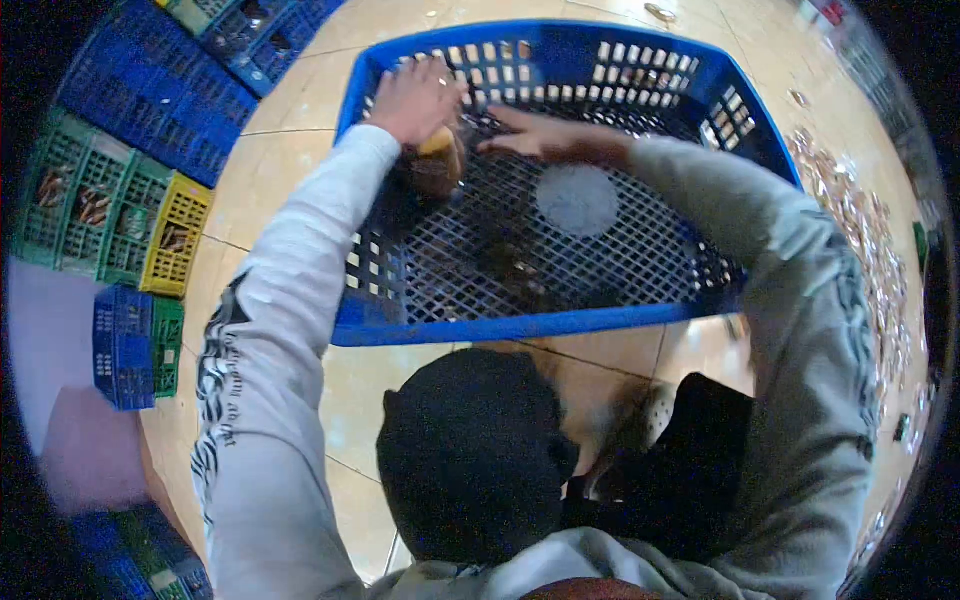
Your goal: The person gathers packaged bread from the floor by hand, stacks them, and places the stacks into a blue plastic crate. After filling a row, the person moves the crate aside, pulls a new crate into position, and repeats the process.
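Note:
A large blue plastic basket [560, 322] with lattice sides and floor stands before me. Inside its left far corner, my left hand [415, 100] reaches over a brown-and-yellow item [445, 170] that looks like a packet. The back of that hand faces up, and its fingers bend over the item; the palm and part of the item are hidden. A little to the right, my right hand [530, 135] hovers over the basket floor with fingers apart and nothing in them. A round whitish patch [577, 200] shows at the floor's middle, near the right wrist.
Many small shiny packets [850, 220] lie spread over the tiled floor to the right. Blue crates [150, 80], a green crate [85, 190] and a yellow crate [180, 235] line the left side, some with brown items inside. My knee [475, 450] is close below the basket.

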{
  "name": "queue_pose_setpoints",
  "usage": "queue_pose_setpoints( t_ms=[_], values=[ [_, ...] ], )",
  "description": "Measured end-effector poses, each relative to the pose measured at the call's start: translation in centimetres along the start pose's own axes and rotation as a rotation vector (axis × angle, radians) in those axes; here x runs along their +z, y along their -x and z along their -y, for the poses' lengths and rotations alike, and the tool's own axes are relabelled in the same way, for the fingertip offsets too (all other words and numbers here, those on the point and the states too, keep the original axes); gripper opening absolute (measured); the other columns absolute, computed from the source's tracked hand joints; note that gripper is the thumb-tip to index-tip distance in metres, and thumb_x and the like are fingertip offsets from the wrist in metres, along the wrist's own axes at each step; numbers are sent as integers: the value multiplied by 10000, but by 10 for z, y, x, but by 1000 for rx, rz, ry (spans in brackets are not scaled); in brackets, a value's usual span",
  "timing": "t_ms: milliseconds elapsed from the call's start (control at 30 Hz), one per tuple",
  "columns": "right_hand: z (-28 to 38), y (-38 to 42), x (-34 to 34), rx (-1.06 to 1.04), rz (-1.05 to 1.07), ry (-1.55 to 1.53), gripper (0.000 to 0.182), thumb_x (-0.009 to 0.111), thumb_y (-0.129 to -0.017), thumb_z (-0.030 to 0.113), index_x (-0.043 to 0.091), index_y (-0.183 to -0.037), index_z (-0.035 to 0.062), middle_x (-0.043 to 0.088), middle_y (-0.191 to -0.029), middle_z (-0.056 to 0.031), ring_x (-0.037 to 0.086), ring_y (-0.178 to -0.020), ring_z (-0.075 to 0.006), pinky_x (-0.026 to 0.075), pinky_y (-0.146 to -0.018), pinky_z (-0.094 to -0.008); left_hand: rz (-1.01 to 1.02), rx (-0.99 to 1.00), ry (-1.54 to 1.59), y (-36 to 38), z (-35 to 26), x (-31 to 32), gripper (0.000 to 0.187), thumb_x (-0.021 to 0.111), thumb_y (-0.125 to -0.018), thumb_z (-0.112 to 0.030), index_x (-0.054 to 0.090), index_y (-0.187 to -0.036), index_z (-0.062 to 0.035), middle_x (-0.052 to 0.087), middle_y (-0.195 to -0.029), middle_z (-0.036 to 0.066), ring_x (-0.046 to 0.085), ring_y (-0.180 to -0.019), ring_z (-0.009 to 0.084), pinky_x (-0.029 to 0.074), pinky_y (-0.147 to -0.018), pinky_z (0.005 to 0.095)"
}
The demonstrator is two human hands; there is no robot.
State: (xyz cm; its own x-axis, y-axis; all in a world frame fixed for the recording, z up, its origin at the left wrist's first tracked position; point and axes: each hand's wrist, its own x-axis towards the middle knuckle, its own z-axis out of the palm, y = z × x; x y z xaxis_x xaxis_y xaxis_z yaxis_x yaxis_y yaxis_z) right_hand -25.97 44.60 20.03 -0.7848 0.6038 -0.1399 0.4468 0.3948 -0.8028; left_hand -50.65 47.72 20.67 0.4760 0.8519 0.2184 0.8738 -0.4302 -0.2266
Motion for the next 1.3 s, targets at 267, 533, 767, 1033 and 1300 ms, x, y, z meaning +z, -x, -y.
queue_pose_setpoints(
  t_ms=[267,533,767,1033,1300],
  values=[
    [56,249,-73,204,-341,601,802,615,-905,591,441,-1432,12,556,-1346,-208,564,-1195,-317,447,-1020,-418,-426,698,-269,-67,7,-75,394,518,-999,-223,551,-1336,-21,561,-1332,211,531,-1255,349,384,-1087,363],
    [30,542,-14,859,-315,672,791,616,-897,602,475,-1402,9,590,-1291,-201,579,-1165,-314,453,-1008,-419,-248,866,379,-102,-211,-231,421,541,-1002,-273,545,-1337,-18,589,-1334,192,527,-1284,288,365,-1103,364],
    [-73,737,211,1350,-673,416,799,698,-802,608,497,-1403,121,600,-1283,-222,553,-1215,-412,444,-1029,-503,-325,1433,56,7,-375,-265,478,597,-908,-378,583,-1276,-74,573,-1336,154,450,-1330,378,291,-1153,487],
    [-163,797,266,1763,-1030,288,1288,787,-644,649,49,-1587,175,232,-1563,-312,262,-1422,-504,257,-1160,-564,34,1517,67,-75,-629,-218,553,564,-907,-456,557,-1311,-78,593,-1256,175,530,-1211,370,428,-1019,463],
    [-207,810,273,1327,-1526,66,1333,724,-529,846,96,-1586,330,98,-1646,-168,13,-1495,-467,115,-1187,-618,199,899,379,-67,-839,-63,957,658,-774,-705,369,-1495,-146,528,-1386,240,523,-1270,409,403,-1085,483]
  ],
)
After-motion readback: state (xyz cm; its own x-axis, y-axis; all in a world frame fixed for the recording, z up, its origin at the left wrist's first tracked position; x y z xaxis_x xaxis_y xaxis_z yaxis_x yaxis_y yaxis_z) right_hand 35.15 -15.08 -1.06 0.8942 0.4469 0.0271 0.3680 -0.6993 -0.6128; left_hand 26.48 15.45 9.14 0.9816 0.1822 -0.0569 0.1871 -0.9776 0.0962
